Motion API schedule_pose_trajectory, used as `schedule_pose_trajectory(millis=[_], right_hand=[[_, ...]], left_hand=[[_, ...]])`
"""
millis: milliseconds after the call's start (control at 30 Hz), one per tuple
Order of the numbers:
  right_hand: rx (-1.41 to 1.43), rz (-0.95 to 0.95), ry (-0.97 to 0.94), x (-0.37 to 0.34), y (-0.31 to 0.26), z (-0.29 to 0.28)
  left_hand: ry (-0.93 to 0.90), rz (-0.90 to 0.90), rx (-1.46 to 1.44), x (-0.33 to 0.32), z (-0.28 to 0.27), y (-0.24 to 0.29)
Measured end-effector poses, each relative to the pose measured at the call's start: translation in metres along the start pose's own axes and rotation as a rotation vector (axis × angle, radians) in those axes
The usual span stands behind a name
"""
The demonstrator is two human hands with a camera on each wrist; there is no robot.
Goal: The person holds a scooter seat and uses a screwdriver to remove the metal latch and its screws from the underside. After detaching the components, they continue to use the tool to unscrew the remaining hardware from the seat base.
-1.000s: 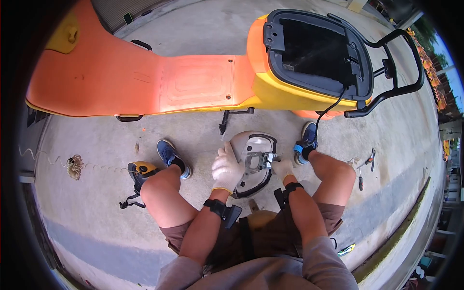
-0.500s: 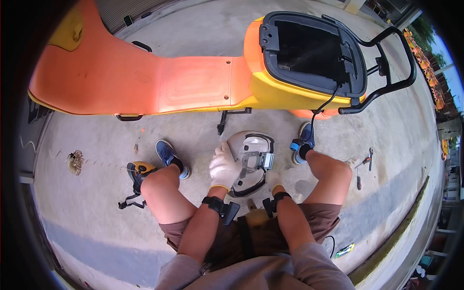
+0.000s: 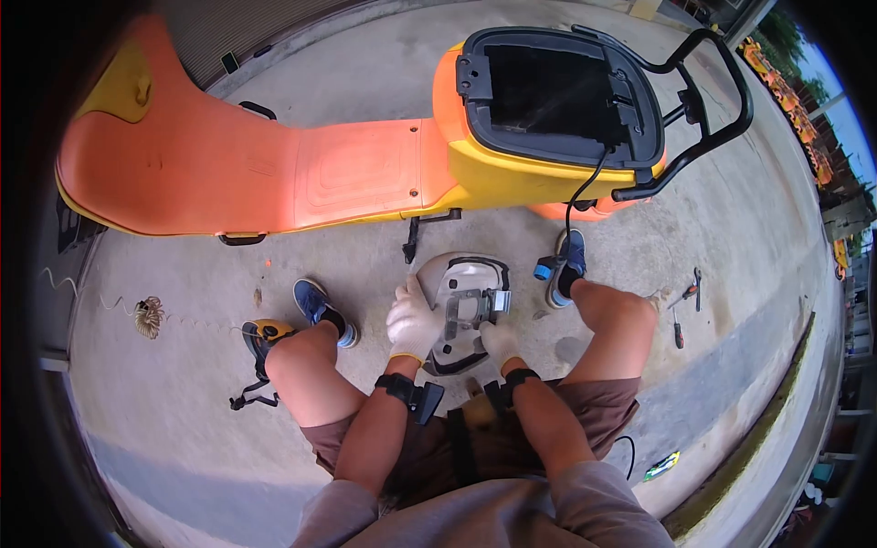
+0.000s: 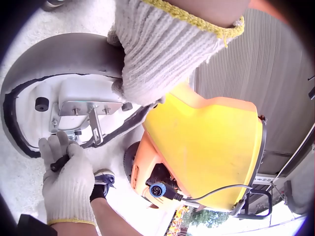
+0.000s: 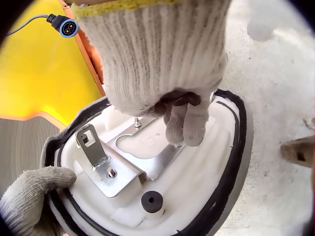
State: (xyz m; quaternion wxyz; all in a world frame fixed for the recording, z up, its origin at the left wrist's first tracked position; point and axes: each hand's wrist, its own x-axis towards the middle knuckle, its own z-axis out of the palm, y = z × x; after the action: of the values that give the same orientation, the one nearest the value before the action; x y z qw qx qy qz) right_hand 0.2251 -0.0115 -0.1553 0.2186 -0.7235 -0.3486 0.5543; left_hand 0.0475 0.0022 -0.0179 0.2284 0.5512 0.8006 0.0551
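An upturned seat (image 3: 442,274) lies on the ground, its white underside (image 5: 209,169) facing up with a black-edged rim and a metal bracket (image 5: 120,177) bolted on. My gloved left hand (image 3: 413,321) holds the seat's left rim, one fingertip (image 5: 64,176) over the edge and the others outside. At the bracket's far side, my gloved right hand (image 3: 500,341) has its fingers curled round a small dark thing (image 4: 60,163), which I cannot identify. Two of its gloved fingers (image 5: 184,129) point down at the bracket's edge. The palm hides what they touch.
An orange and yellow vehicle body (image 3: 356,169) stands beyond the seat, a cable with a blue-ringed connector (image 3: 543,271) hanging from it. Tools (image 3: 678,333) lie at the right. A yellow-and-black helmet (image 3: 265,333) and coiled cord (image 3: 148,317) lie left.
My right hand has moved from the bracket's right side to its near edge, closer to my body. My left hand stays at the seat's left rim. The head view has shifted, moving the vehicle left.
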Motion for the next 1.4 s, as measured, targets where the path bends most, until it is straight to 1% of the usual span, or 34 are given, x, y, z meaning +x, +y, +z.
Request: schedule_pose_trajectory(millis=[33,67,133,200,267,333,400,467,533,567,600,667,700,767,867,1000,1100,1167,1200,1267,1400], right_hand=[[-0.119,0.034,-0.024,-0.004,-0.003,-0.001],[-0.113,0.033,-0.02,-0.009,-0.006,-0.001],[-0.439,-0.256,0.143,-0.015,-0.003,0.002],[-0.411,-0.225,0.174,-0.016,-0.003,0.008],[-0.379,-0.203,0.207,-0.014,-0.006,0.011],[-0.41,-0.188,0.152,-0.014,-0.006,0.008],[-0.392,-0.2,0.149,-0.015,-0.005,0.009],[-0.375,-0.219,0.151,-0.013,-0.01,0.011],[-0.37,-0.227,0.099,-0.004,-0.003,0.018],[-0.311,-0.248,0.094,0.0,0.003,0.024],[-0.312,-0.246,0.091,-0.003,0.001,0.026],[-0.249,-0.178,-0.051,-0.016,-0.012,0.028],[-0.251,-0.178,-0.058,-0.018,-0.012,0.03],[-0.306,-0.253,-0.024,-0.023,-0.014,0.035],[-0.365,-0.247,-0.048,-0.014,-0.006,0.041],[-0.321,-0.294,-0.031,-0.026,-0.015,0.041],[-0.378,-0.322,-0.068,-0.034,-0.026,0.038],[-0.381,-0.277,-0.154,-0.037,-0.034,0.039],[-0.384,-0.274,-0.155,-0.033,-0.033,0.041],[-0.484,-0.335,-0.174,-0.027,-0.029,0.044],[-0.557,-0.379,-0.205,-0.021,-0.028,0.049]], left_hand=[[0.002,-0.001,-0.018,0.0,0.0,-0.002],[0.002,-0.003,-0.036,0.001,0.0,-0.003],[-0.01,-0.008,-0.047,0.001,-0.002,-0.002],[-0.021,-0.022,-0.059,0.002,-0.004,-0.006],[0.014,0.022,-0.09,0.004,-0.003,-0.014],[0.013,0.032,-0.096,0.007,-0.007,-0.022],[0.007,0.037,-0.104,0.003,-0.007,-0.028],[0.047,0.025,-0.1,0.0,-0.006,-0.029],[0.045,-0.001,-0.101,-0.004,-0.015,-0.023],[0.06,-0.031,-0.108,-0.006,-0.02,-0.022],[0.075,-0.063,-0.114,-0.008,-0.025,-0.022],[0.084,-0.094,-0.091,-0.009,-0.033,-0.018],[0.076,-0.085,-0.072,-0.008,-0.036,-0.017],[0.069,-0.079,-0.048,-0.011,-0.041,-0.012],[0.048,-0.077,-0.016,-0.013,-0.04,0.0],[0.076,-0.066,-0.021,-0.014,-0.034,0.005],[0.084,-0.072,-0.014,-0.013,-0.034,0.007],[0.082,-0.073,-0.009,-0.013,-0.035,0.009],[0.092,-0.086,-0.006,-0.014,-0.037,0.011],[0.094,-0.104,-0.005,-0.013,-0.034,0.011],[0.102,-0.079,0.01,-0.006,-0.03,-0.002]])
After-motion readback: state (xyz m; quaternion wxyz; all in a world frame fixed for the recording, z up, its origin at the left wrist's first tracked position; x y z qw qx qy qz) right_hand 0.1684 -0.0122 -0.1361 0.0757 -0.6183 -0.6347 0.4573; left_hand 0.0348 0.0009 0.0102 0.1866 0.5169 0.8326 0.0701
